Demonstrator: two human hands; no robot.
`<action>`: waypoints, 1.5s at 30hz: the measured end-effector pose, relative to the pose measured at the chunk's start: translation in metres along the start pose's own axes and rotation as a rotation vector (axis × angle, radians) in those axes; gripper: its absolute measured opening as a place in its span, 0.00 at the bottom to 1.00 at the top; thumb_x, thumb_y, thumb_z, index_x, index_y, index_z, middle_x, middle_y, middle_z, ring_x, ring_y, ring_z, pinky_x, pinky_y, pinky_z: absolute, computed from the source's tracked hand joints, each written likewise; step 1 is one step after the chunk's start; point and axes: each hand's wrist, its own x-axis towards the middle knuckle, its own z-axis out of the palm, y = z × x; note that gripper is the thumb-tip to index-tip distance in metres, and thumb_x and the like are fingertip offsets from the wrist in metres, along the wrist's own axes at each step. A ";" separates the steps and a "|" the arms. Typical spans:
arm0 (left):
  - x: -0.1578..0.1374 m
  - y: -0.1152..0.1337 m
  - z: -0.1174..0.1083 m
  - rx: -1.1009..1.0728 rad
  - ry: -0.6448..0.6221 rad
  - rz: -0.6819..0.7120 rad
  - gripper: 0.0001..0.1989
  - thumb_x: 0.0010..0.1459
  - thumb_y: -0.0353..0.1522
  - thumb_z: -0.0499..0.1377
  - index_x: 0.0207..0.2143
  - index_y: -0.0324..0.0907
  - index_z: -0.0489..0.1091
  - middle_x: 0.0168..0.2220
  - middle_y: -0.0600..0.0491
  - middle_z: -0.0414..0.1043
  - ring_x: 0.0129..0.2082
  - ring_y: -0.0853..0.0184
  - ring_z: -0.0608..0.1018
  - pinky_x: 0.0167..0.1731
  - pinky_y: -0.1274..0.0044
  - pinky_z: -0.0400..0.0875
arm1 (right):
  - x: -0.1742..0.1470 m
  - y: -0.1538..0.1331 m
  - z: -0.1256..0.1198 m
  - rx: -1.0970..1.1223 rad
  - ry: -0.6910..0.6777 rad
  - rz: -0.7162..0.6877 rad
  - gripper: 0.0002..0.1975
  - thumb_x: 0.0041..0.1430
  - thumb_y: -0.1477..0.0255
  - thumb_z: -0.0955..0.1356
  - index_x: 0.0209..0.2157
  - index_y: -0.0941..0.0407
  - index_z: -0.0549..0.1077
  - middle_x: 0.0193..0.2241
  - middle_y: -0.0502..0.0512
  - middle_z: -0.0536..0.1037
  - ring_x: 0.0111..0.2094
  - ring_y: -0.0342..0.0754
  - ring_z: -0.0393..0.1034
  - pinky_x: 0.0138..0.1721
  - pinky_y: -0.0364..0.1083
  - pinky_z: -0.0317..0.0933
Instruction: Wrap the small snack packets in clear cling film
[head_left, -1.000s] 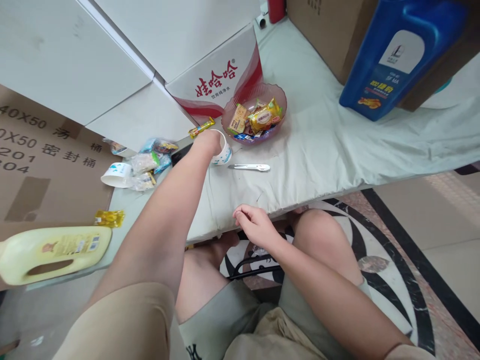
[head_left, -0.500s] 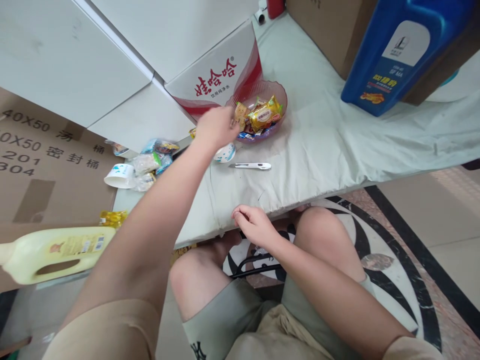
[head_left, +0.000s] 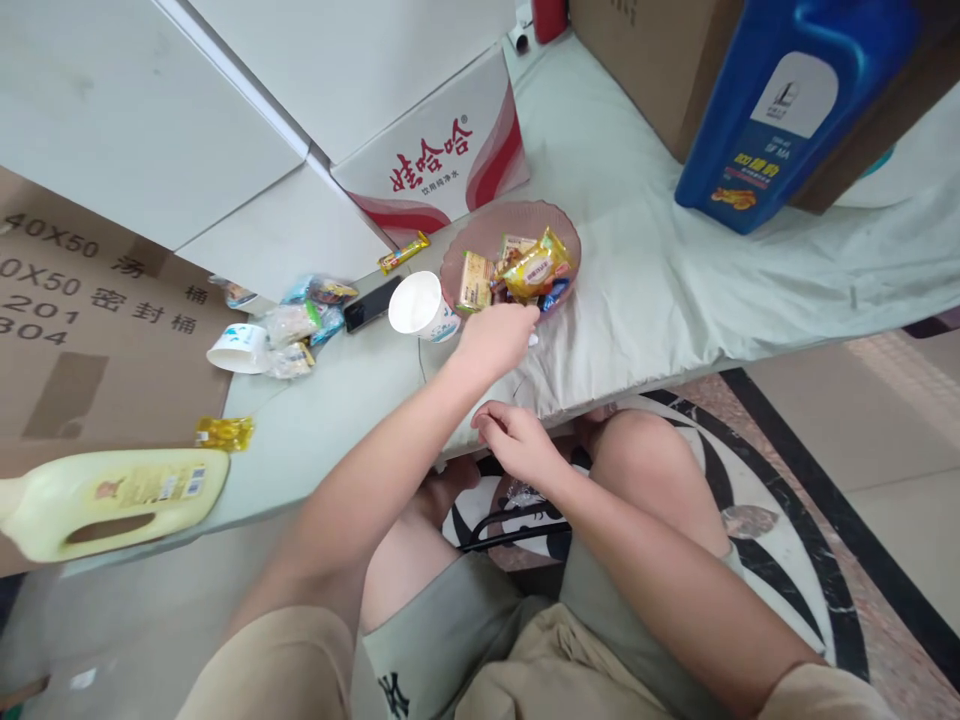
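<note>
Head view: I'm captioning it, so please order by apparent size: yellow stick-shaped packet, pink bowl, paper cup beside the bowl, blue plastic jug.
Blue plastic jug, even cut off by the frame
Pink bowl
Paper cup
Yellow stick-shaped packet

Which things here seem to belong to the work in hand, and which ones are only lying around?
Likely in the work:
bowl, left hand at its near side
snacks, in the bowl
near cup, beside the bowl

Apparently just lying about:
phone
far cup
yellow bottle
blue bottle
red-and-white box
</note>
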 end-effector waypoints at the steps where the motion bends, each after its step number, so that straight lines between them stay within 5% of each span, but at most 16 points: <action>1: -0.009 0.005 0.003 -0.008 0.003 0.003 0.14 0.67 0.30 0.50 0.47 0.42 0.73 0.45 0.43 0.79 0.47 0.54 0.81 0.41 0.68 0.74 | 0.000 0.002 0.001 0.005 -0.005 -0.005 0.10 0.61 0.77 0.62 0.29 0.56 0.72 0.23 0.48 0.74 0.27 0.44 0.66 0.34 0.43 0.57; 5: -0.040 0.016 0.016 -0.116 0.010 0.005 0.13 0.67 0.33 0.52 0.47 0.43 0.73 0.43 0.43 0.79 0.44 0.54 0.81 0.41 0.67 0.74 | 0.000 0.009 0.005 -0.008 -0.020 -0.043 0.12 0.59 0.76 0.61 0.22 0.55 0.66 0.21 0.50 0.71 0.25 0.45 0.65 0.32 0.44 0.55; 9: -0.059 -0.008 0.023 -0.331 0.345 0.099 0.15 0.63 0.35 0.57 0.50 0.43 0.71 0.50 0.44 0.76 0.52 0.56 0.77 0.54 0.66 0.71 | -0.002 0.012 0.005 -0.070 0.070 -0.090 0.08 0.60 0.71 0.62 0.28 0.55 0.70 0.25 0.51 0.74 0.28 0.47 0.66 0.33 0.45 0.56; 13: -0.074 -0.062 0.037 -0.352 0.614 -0.225 0.15 0.62 0.31 0.55 0.51 0.43 0.71 0.53 0.44 0.73 0.57 0.57 0.73 0.59 0.67 0.66 | -0.004 0.011 0.001 -0.196 0.174 -0.152 0.08 0.60 0.71 0.61 0.35 0.55 0.72 0.30 0.53 0.75 0.32 0.48 0.68 0.36 0.46 0.59; 16: -0.082 -0.095 0.053 -0.352 0.533 -0.351 0.17 0.59 0.32 0.57 0.51 0.42 0.71 0.54 0.43 0.74 0.57 0.54 0.73 0.59 0.66 0.65 | -0.005 0.011 0.001 -0.326 0.238 -0.269 0.08 0.59 0.73 0.61 0.34 0.55 0.72 0.33 0.56 0.75 0.37 0.50 0.69 0.41 0.48 0.60; 20: -0.094 -0.103 0.069 -0.346 0.355 -0.305 0.13 0.65 0.32 0.51 0.42 0.44 0.75 0.43 0.48 0.81 0.49 0.56 0.79 0.62 0.62 0.61 | -0.004 0.015 0.005 -0.365 0.233 -0.293 0.08 0.59 0.73 0.62 0.34 0.55 0.72 0.32 0.57 0.75 0.38 0.52 0.70 0.41 0.49 0.60; 24: -0.115 -0.087 0.071 -0.356 0.376 -0.281 0.14 0.65 0.33 0.50 0.42 0.45 0.76 0.43 0.49 0.82 0.46 0.58 0.80 0.64 0.62 0.59 | -0.003 0.019 0.010 -0.379 0.193 -0.287 0.08 0.59 0.73 0.62 0.35 0.55 0.72 0.32 0.56 0.74 0.38 0.51 0.70 0.42 0.49 0.61; 28: -0.137 -0.094 0.070 -0.417 0.505 -0.282 0.16 0.61 0.37 0.58 0.50 0.45 0.73 0.53 0.47 0.77 0.55 0.56 0.76 0.65 0.63 0.59 | -0.006 0.022 0.010 -0.414 0.177 -0.305 0.07 0.60 0.73 0.62 0.35 0.55 0.72 0.32 0.56 0.74 0.37 0.51 0.70 0.41 0.48 0.61; 32: -0.152 -0.149 0.079 -0.448 0.586 -0.431 0.16 0.61 0.36 0.56 0.50 0.42 0.73 0.52 0.44 0.73 0.55 0.56 0.74 0.60 0.67 0.66 | -0.010 0.027 0.010 -0.435 0.186 -0.320 0.07 0.61 0.73 0.62 0.36 0.54 0.72 0.32 0.55 0.75 0.36 0.50 0.70 0.40 0.48 0.61; 37: -0.159 -0.251 0.107 -0.392 0.570 -0.941 0.25 0.53 0.37 0.62 0.53 0.43 0.72 0.57 0.38 0.62 0.64 0.45 0.64 0.64 0.59 0.61 | -0.006 0.031 0.015 -0.537 0.173 -0.328 0.07 0.61 0.74 0.62 0.34 0.54 0.72 0.32 0.56 0.75 0.36 0.51 0.70 0.39 0.49 0.61; 40: -0.152 -0.297 0.123 -0.510 0.430 -0.998 0.33 0.46 0.37 0.67 0.57 0.44 0.71 0.59 0.39 0.62 0.66 0.42 0.61 0.65 0.54 0.57 | -0.003 0.031 0.019 -0.613 0.165 -0.333 0.08 0.61 0.73 0.62 0.34 0.54 0.73 0.31 0.56 0.76 0.36 0.52 0.70 0.39 0.49 0.60; 45: -0.142 -0.327 0.135 -0.662 0.620 -1.031 0.22 0.50 0.34 0.61 0.49 0.39 0.72 0.49 0.43 0.73 0.50 0.53 0.74 0.54 0.61 0.71 | -0.002 0.034 0.021 -0.692 0.168 -0.356 0.08 0.62 0.74 0.62 0.33 0.54 0.73 0.31 0.56 0.76 0.36 0.52 0.70 0.39 0.50 0.59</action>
